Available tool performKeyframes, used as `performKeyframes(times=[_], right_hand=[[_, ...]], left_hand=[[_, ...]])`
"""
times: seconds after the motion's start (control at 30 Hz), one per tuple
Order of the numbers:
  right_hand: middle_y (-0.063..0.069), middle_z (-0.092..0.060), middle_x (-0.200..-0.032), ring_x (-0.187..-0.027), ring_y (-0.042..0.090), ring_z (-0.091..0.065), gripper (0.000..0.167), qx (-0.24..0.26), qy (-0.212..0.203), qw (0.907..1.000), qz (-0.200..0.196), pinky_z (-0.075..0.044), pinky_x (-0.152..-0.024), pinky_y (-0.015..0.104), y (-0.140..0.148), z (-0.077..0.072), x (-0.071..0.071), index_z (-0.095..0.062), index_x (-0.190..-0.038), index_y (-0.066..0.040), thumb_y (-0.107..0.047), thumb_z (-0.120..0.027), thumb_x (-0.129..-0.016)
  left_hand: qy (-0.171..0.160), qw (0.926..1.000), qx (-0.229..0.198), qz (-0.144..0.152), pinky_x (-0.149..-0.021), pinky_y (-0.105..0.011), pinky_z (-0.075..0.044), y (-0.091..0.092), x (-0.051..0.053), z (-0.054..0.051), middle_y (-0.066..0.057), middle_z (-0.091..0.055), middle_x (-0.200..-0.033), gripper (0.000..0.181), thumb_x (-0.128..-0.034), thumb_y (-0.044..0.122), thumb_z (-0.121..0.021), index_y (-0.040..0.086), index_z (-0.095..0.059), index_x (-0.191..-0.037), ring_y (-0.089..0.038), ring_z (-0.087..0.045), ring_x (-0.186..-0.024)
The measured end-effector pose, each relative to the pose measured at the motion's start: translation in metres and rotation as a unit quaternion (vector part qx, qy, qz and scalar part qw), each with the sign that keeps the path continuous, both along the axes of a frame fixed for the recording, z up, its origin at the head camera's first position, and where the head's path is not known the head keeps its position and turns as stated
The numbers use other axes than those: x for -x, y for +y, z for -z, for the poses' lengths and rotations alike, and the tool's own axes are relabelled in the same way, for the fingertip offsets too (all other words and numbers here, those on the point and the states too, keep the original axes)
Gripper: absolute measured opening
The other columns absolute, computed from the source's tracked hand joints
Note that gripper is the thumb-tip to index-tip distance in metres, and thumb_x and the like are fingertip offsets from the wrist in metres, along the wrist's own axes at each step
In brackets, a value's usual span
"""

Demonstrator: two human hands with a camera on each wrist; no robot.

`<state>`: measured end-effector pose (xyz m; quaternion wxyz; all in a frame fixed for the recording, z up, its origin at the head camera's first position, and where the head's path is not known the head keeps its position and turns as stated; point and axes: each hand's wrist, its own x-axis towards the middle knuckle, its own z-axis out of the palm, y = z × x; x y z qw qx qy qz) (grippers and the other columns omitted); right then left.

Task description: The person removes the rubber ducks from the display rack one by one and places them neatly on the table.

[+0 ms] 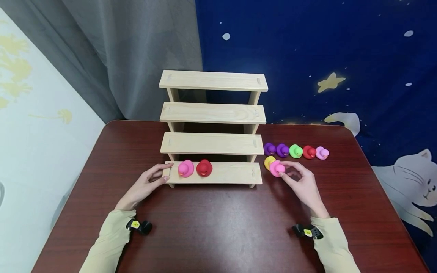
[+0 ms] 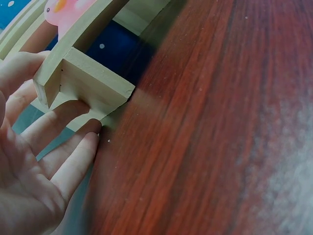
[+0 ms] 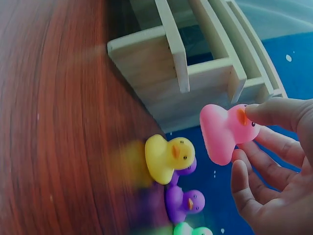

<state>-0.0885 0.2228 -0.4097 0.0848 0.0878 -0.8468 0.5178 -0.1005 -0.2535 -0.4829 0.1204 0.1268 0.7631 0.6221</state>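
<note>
My right hand (image 1: 302,185) pinches a pink duck (image 1: 277,168) between thumb and fingers, just right of the wooden stand. In the right wrist view the same pink duck (image 3: 225,132) is held above the table, near a yellow duck (image 3: 168,157). My left hand (image 1: 141,187) grips the left end of the lowest step (image 1: 232,173), thumb at the front edge. The left wrist view shows the fingers of that hand (image 2: 49,142) around the step's end. On this step sit a pink duck (image 1: 186,168) and, to its right, a red duck (image 1: 204,168).
Three higher steps, the topmost (image 1: 213,80) included, rise behind. Right of the stand, a row on the table (image 1: 218,227) holds two purple ducks (image 1: 282,150), a green duck (image 1: 295,151), a red duck (image 1: 309,152) and a light pink duck (image 1: 322,152). Curtains hang behind.
</note>
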Motion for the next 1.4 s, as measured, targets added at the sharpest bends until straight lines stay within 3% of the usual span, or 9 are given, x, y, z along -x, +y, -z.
performKeyframes(times=[0.27, 0.53, 0.7, 0.93, 1.2, 1.4], right_hand=[[0.025, -0.065, -0.103, -0.075, 0.017, -0.061, 0.031, -0.011, 0.006, 0.9998, 0.018, -0.046, -0.070, 0.015, 0.011, 0.005, 0.005, -0.064, -0.113, 0.010, 0.009, -0.070, -0.083], [0.019, -0.065, -0.100, -0.070, 0.008, -0.062, 0.031, -0.009, 0.008, 0.9995, 0.030, -0.046, -0.068, 0.015, 0.035, 0.045, 0.021, -0.066, -0.115, 0.002, 0.001, -0.073, -0.084], [0.020, -0.065, -0.100, -0.070, 0.006, -0.062, 0.030, -0.018, 0.005, 0.9991, 0.037, -0.046, -0.068, 0.013, 0.037, 0.048, 0.023, -0.066, -0.114, 0.004, 0.001, -0.072, -0.085], [0.026, -0.065, -0.099, -0.070, 0.016, -0.063, 0.029, -0.031, 0.015, 0.9989, 0.033, -0.046, -0.067, 0.012, 0.031, 0.033, 0.020, -0.064, -0.111, 0.012, 0.009, -0.070, -0.082], [0.020, -0.067, -0.105, -0.089, 0.015, -0.060, 0.028, -0.058, -0.003, 0.9978, 0.033, -0.045, -0.074, 0.010, 0.047, 0.065, 0.036, -0.066, -0.113, 0.006, 0.003, -0.070, -0.085], [0.020, -0.067, -0.105, -0.089, 0.015, -0.062, 0.028, -0.065, -0.016, 0.9971, 0.037, -0.044, -0.074, 0.009, 0.051, 0.071, 0.043, -0.066, -0.113, 0.005, 0.001, -0.070, -0.086]], left_hand=[[-0.005, 1.0000, 0.003, 0.003, -0.090, -0.022, -0.044, -0.001, 0.000, 0.001, -0.012, -0.052, -0.139, 0.048, -0.0961, 0.013, -0.062, 0.012, -0.048, -0.142, -0.016, -0.057, -0.116], [-0.004, 0.9999, 0.008, 0.007, -0.089, -0.022, -0.044, 0.000, 0.001, 0.000, -0.010, -0.051, -0.140, 0.049, -0.0959, 0.015, -0.062, 0.013, -0.048, -0.142, -0.015, -0.057, -0.116], [-0.004, 1.0000, 0.006, 0.006, -0.090, -0.022, -0.044, 0.000, 0.001, 0.000, -0.012, -0.052, -0.139, 0.048, -0.0961, 0.013, -0.062, 0.011, -0.047, -0.142, -0.015, -0.057, -0.116], [-0.008, 1.0000, 0.004, 0.001, -0.090, -0.022, -0.044, -0.001, 0.001, 0.000, -0.012, -0.052, -0.138, 0.048, -0.0957, 0.013, -0.062, 0.012, -0.048, -0.142, -0.017, -0.057, -0.116], [-0.007, 0.9999, 0.008, 0.002, -0.090, -0.022, -0.044, -0.001, 0.000, 0.000, -0.009, -0.050, -0.141, 0.049, -0.0958, 0.014, -0.062, 0.013, -0.048, -0.142, -0.015, -0.056, -0.117], [-0.004, 0.9999, 0.011, 0.004, -0.090, -0.021, -0.044, -0.001, 0.000, 0.001, -0.009, -0.050, -0.141, 0.049, -0.0961, 0.015, -0.062, 0.012, -0.047, -0.143, -0.015, -0.056, -0.116]])
